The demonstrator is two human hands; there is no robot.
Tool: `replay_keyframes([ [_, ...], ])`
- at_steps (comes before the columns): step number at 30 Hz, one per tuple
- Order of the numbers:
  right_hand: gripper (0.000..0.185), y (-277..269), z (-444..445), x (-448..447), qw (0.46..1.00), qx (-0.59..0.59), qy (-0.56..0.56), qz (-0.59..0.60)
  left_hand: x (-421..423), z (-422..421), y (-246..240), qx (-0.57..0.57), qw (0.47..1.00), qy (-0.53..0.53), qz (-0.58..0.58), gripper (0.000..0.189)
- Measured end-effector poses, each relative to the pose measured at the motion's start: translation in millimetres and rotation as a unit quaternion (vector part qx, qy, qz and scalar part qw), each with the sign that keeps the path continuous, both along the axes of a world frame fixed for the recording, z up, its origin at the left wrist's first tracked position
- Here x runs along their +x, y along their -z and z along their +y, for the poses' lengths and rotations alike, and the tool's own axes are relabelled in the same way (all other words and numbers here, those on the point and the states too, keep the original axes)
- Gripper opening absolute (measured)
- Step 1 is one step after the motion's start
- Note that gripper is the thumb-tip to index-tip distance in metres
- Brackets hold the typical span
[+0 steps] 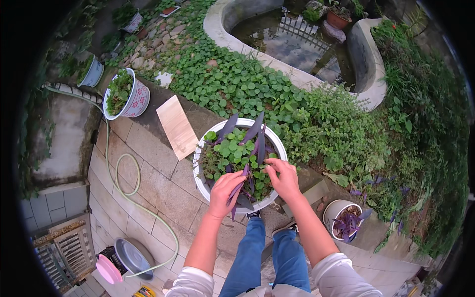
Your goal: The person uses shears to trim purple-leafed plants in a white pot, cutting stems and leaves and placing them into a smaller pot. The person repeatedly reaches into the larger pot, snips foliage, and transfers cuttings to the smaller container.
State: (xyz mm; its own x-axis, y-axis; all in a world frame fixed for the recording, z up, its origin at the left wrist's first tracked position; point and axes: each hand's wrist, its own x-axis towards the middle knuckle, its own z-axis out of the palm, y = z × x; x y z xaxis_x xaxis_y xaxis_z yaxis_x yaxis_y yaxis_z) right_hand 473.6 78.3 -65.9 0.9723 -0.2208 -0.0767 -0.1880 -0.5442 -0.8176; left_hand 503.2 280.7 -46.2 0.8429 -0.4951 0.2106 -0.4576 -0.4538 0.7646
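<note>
Before me stands a round white plant pot (281, 143) filled with small round-leaved green plants (232, 146) and long purple-leaved stems (254, 129). My left hand (225, 193) is at the pot's near left side, its fingers closed around a purple leafy stem (234, 191). Over the right part of the pot, my right hand (282, 178) has thumb and forefinger close together beside an upright purple leaf. Whether something thin is pinched between those fingertips is too small to tell. The soil is mostly hidden by foliage.
A wooden board (178, 128) and a flower-patterned pot (137, 96) lie left along the stone ledge. A smaller white pot (334, 213) holds purple plants at right. A green hose (148, 211) curls over the paving near a metal basin (135, 256). Beyond is a concrete-rimmed pond (267, 59).
</note>
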Motion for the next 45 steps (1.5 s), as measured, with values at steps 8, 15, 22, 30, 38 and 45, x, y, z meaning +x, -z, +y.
replay_keyframes([
  [8, 0.023, -3.7, -4.5, -31.9, 0.999, -0.008, 0.043, -0.026, 26.1, 13.6, -0.9, -0.006, 0.989, -0.138, -0.054, 0.025],
  [15, 0.026, -11.1, -32.3, -77.1, 0.957, 0.204, 0.204, 0.015, 84.9, 29.7, 8.0, 0.087, 0.989, -0.118, 0.036, 0.02],
  [22, 0.032, -1.8, -140.1, -214.3, 0.862, 0.151, 0.475, -0.095, 45.9, 5.8, 3.1, 0.073, 0.979, -0.175, -0.081, 0.029],
  [30, 0.036, 71.3, -240.6, -459.9, 0.71, -0.028, 0.693, 0.122, -16.7, -65.8, -30.0, 0.024, 0.973, -0.18, -0.14, 0.037],
  [38, 0.066, 160.5, -247.1, -513.3, 0.717, -0.063, 0.579, 0.383, -71.6, -153.4, -26.5, -0.032, 0.983, -0.12, -0.133, 0.043],
  [45, 0.092, 185.6, -276.6, -485.0, 0.7, -0.029, 0.599, 0.387, -126.4, -224.0, -1.3, -0.026, 0.995, -0.047, -0.084, 0.05],
])
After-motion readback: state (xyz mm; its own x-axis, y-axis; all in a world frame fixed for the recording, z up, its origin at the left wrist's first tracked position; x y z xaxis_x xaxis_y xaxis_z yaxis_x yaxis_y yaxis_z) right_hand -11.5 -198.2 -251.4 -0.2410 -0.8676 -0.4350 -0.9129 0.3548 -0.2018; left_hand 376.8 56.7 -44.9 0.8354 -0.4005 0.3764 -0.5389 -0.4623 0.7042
